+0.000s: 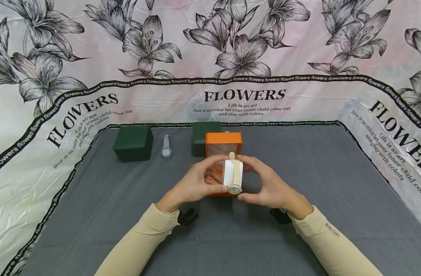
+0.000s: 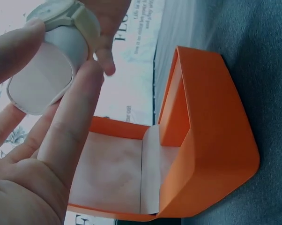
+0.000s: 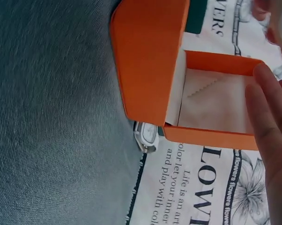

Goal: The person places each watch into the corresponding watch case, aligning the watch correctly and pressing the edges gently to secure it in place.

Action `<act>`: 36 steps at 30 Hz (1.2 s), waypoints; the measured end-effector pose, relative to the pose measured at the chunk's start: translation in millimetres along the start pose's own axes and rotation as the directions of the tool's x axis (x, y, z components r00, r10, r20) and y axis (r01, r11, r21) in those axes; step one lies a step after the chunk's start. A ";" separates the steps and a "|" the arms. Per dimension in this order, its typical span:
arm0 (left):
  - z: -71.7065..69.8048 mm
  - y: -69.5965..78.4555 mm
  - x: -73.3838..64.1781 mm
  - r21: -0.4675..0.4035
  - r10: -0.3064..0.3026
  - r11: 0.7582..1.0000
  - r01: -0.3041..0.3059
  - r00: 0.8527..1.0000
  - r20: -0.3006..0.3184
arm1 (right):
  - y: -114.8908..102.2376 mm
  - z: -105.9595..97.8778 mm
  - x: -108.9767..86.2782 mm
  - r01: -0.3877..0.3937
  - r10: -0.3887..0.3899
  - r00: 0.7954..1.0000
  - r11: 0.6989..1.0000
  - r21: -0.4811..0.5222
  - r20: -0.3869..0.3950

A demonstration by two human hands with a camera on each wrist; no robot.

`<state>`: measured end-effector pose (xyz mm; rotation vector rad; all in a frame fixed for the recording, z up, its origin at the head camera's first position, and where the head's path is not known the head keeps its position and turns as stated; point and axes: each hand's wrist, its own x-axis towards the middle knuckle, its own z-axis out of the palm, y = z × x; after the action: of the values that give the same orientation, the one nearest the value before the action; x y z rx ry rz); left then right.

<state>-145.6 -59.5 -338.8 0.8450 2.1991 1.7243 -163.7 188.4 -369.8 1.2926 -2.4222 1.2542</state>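
Note:
A wristwatch [image 1: 234, 189] with a cream strap is wrapped round a white watch cushion [image 1: 228, 172], raised over the front of an open orange box [image 1: 224, 138]. My left hand [image 1: 196, 180] grips the cushion from the left, its thumb by the watch face. From the right, my right hand [image 1: 269, 184] holds the watch between thumb and index finger, at the face and the strap end. Two lower fingers [image 3: 267, 108] of that hand stretch out in the right wrist view. The left wrist view shows the cushion's rounded white end, with the box [image 2: 225, 122] beyond it.
One dark green box [image 1: 132, 143] stands at the back left, and another green box [image 1: 201, 138] sits partly behind the orange one. Between them lies a silver watch [image 1: 166, 147]. A grey cloth [image 1: 93, 222] covers the table; flower-printed fabric [image 1: 245, 103] hangs behind.

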 end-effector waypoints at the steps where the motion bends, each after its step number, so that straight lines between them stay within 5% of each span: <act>1: -0.2 0.0 -0.1 0.006 -0.004 1.000 0.005 1.000 -0.008 | -3.2 -1.6 0.2 -0.025 0.026 1.000 0.999 0.048 -0.001; 7: -0.9 0.6 -0.6 -0.011 -0.001 1.000 0.001 1.000 0.000 | -20.5 -7.9 4.4 -0.105 0.112 0.994 0.958 0.267 -0.013; 19: 0.4 3.4 -1.7 -0.021 -0.003 1.000 0.003 1.000 -0.006 | -20.7 -0.4 6.0 -0.061 0.090 0.994 0.925 0.376 -0.061; 26: -0.2 1.3 -1.7 -0.010 -0.015 1.000 0.015 1.000 0.007 | -22.6 1.1 7.5 -0.037 0.067 0.995 0.931 0.362 -0.069; 31: 0.2 0.9 -0.4 -0.018 -0.008 1.000 0.008 1.000 -0.004 | -20.6 1.9 6.5 -0.066 0.089 0.994 0.942 0.330 -0.056; 36: -0.2 -0.3 1.0 -0.062 -0.021 0.998 0.019 1.000 -0.019 | -3.4 5.9 0.7 -0.142 0.152 0.988 0.906 0.398 0.007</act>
<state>-146.6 -59.1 -338.9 0.7922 2.1472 1.7884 -160.1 182.7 -371.3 1.1811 -2.3640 1.8709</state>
